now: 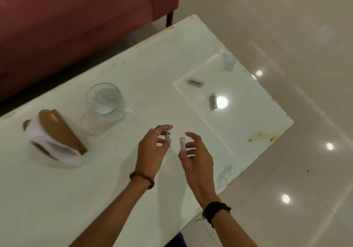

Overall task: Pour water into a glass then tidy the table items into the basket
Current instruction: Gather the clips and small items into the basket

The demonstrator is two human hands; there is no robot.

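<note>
A clear glass (104,105) with water in it stands on the white table (95,180), left of centre. My left hand (152,149) pinches a small white tube (168,134) between thumb and fingers. Beside it, my right hand (196,157) holds a second small white tube (182,144) upright in its fingertips. Two more small tubes lie on the table's far right: one (196,81) farther back, another (213,100) nearer the edge. A brown holder with white tissue (55,138) sits at the left. No basket is in view.
A red sofa (76,17) stands behind the table's far edge. Glossy tiled floor (296,36) lies to the right. The table's right edge (267,147) is stained with rust-coloured marks.
</note>
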